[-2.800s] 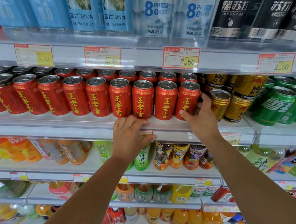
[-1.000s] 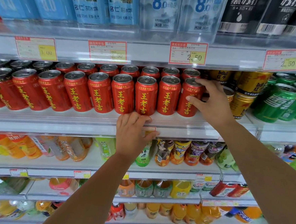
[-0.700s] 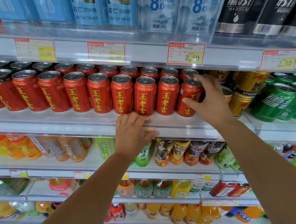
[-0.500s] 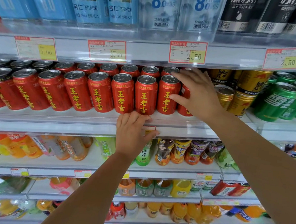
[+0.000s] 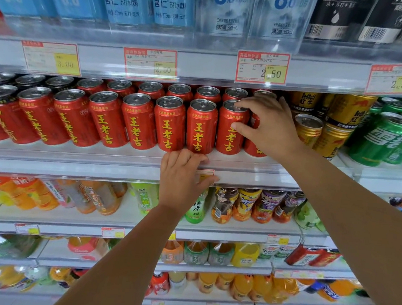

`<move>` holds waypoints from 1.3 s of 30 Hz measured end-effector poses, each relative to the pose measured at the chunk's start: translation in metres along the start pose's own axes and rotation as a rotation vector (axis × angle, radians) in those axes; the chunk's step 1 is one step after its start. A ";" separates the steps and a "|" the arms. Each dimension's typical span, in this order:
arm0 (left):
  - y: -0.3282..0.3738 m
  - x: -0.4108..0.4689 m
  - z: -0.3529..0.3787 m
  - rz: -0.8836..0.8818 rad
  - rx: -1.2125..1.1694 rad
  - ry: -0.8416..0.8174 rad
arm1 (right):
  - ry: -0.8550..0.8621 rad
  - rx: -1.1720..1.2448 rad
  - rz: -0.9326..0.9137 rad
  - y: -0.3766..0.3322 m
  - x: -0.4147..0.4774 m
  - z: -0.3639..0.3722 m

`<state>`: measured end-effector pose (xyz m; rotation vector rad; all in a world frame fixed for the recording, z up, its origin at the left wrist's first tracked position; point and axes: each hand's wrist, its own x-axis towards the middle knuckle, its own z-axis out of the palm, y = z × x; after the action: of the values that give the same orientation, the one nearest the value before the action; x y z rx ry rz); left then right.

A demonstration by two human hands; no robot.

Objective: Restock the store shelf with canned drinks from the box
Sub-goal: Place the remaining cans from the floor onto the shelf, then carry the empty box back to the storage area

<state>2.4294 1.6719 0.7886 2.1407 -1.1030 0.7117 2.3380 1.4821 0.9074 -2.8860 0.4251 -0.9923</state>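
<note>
While my left hand [image 5: 181, 182] still grips the shelf edge [image 5: 99, 166], my right hand [image 5: 268, 128] has moved from the end can [image 5: 254, 151] to the next red Wanglaoji can [image 5: 228, 140] and pinches it, forefinger on top, thumb on the front. The front row [image 5: 135, 124] looks full, so I judge only straightening remains; the box is not visible.

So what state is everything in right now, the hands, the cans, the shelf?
right hand: pinches the gripped can, forefinger on lid, thumb on front.
gripped can: upright, sealed, front row, second from its right end.
red cans: upright, sealed, packed side by side.
left hand: grips the shelf rail.
gold cans: standing; front one sealed.
green cans: standing, sealed.
</note>
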 end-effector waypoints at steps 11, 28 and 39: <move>0.008 -0.001 -0.011 0.005 -0.014 -0.009 | 0.179 0.256 0.060 -0.016 -0.049 -0.011; 0.011 -0.400 -0.065 -1.290 -0.047 -0.523 | -0.611 0.586 -0.109 -0.069 -0.252 0.135; -0.081 -0.562 -0.126 -2.017 -0.091 -0.405 | -1.118 0.431 -0.224 -0.242 -0.286 0.314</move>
<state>2.1910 2.0875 0.4588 2.0805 1.0457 -0.7115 2.3715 1.7833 0.5236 -2.5694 -0.1802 0.5344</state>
